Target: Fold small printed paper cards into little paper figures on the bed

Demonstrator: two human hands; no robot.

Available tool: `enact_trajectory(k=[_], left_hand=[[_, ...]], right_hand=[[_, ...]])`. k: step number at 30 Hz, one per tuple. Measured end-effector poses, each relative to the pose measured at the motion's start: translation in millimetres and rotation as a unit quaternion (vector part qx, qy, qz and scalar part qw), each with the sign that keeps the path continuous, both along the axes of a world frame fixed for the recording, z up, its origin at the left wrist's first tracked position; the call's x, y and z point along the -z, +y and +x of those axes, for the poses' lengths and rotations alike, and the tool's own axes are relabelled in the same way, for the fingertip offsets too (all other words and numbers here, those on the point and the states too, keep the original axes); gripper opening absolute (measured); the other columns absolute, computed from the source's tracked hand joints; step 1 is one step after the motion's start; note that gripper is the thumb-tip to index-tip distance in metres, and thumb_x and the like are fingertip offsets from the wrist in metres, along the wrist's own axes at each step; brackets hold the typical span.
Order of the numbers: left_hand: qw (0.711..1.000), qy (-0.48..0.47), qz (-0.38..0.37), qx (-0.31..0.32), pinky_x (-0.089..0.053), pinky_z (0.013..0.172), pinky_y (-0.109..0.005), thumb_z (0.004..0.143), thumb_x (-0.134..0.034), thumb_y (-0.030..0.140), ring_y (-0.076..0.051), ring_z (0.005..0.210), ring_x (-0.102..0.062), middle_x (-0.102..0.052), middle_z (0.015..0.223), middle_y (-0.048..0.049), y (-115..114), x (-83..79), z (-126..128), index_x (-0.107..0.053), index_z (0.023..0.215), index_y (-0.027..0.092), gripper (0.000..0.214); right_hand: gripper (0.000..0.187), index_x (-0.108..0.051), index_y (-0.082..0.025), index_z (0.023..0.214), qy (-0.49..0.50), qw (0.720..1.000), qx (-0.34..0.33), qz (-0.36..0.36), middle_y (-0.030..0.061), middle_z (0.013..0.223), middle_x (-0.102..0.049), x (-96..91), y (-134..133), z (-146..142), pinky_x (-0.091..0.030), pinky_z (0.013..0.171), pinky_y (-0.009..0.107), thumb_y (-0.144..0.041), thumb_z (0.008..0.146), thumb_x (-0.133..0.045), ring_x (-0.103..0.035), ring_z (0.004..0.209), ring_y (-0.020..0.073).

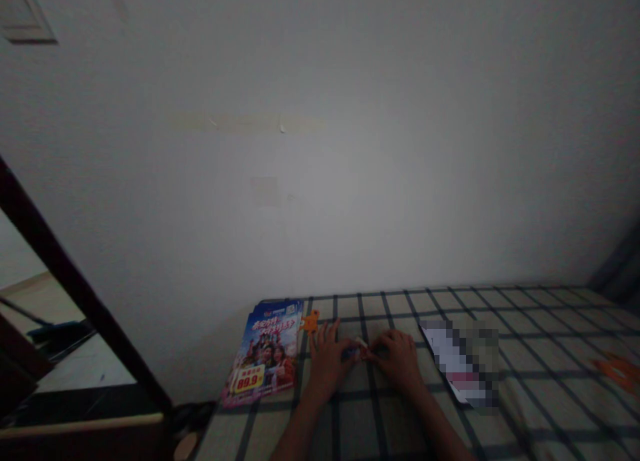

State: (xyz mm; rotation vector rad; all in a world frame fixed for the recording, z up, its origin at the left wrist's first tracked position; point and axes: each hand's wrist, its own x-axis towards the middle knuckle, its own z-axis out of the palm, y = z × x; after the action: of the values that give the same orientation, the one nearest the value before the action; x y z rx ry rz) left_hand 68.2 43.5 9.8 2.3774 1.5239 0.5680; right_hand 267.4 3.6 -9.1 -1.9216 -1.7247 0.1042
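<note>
My left hand (327,356) rests over the checked cloth, its thumb reaching right to a small piece of folded paper (361,348) while its other fingers are spread. The paper looks whitish and reddish, and the fingertips partly cover it. From the other side, my right hand (400,360) pinches the same paper between thumb and curled fingers. Just left of my left hand lies a stack of glossy flyers (265,354), blue and pink with a printed price. Behind its fingers sits a small orange cut-out shape (311,322).
A checked cloth (345,414) covers the surface, which meets a pale wall (375,181) at the back. Right of my right hand lies a flat, light oblong thing (457,368), partly blurred out. Another orange piece (617,371) is at far right. A dark-framed mirror-like panel (75,288) stands left.
</note>
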Motion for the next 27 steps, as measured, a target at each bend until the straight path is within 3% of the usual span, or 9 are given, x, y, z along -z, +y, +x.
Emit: enact_trajectory(k=[6,10,16,22,27], left_hand=[[0.999,0.014,-0.022,0.021,-0.011,0.117,-0.066,0.085,-0.065,0.036,-0.038,0.149,-0.018,-0.031,0.161,0.0082,1.3,-2.4,-7.0,-0.066,0.119,0.053,0.037],[0.998,0.031,-0.042,0.038,-0.013,0.118,-0.066,0.085,-0.062,0.028,-0.037,0.15,-0.018,-0.03,0.161,0.0111,3.3,-5.9,-10.5,-0.065,0.12,0.054,0.044],[0.997,0.041,-0.043,0.044,-0.013,0.118,-0.065,0.084,-0.061,0.027,-0.038,0.15,-0.018,-0.029,0.161,0.0108,7.2,-3.6,-13.1,-0.062,0.123,0.055,0.048],[0.998,0.042,-0.018,0.045,-0.01,0.118,-0.064,0.087,-0.06,0.035,-0.036,0.15,-0.017,-0.029,0.162,0.0087,7.9,6.1,-14.6,-0.061,0.126,0.053,0.044],[0.999,0.024,-0.006,0.032,-0.014,0.119,-0.06,0.085,-0.063,0.032,-0.033,0.147,-0.025,-0.037,0.158,0.0057,1.7,1.4,-15.2,-0.061,0.128,0.051,0.047]], right_hand=[[0.024,-0.075,-0.035,0.089,-0.004,1.0,0.005,-0.002,0.0026,0.107,-0.067,-1.6,-0.4,-1.1,-0.034,0.101,0.041,-0.055,0.076,-0.074,-0.056,0.11,0.0265],[0.015,-0.075,-0.037,0.09,0.001,1.0,-0.004,-0.024,0.0013,0.109,-0.066,-3.9,0.3,0.6,-0.034,0.102,0.041,-0.043,0.076,-0.074,-0.056,0.11,0.0256],[0.019,-0.076,-0.032,0.089,0.03,0.999,-0.017,-0.029,0.0025,0.109,-0.066,2.1,0.8,12.5,-0.037,0.099,0.036,-0.023,0.075,-0.067,-0.056,0.11,0.0242],[0.022,-0.076,-0.031,0.094,0.019,1.0,-0.019,-0.003,0.0031,0.108,-0.066,7.0,-1.0,16.7,-0.04,0.097,0.035,-0.025,0.074,-0.068,-0.056,0.109,0.0242],[0.023,-0.075,-0.036,0.099,0.004,1.0,0.002,0.007,0.0031,0.11,-0.064,5.3,-6.0,9.7,-0.04,0.098,0.037,-0.029,0.08,-0.064,-0.054,0.111,0.0251]])
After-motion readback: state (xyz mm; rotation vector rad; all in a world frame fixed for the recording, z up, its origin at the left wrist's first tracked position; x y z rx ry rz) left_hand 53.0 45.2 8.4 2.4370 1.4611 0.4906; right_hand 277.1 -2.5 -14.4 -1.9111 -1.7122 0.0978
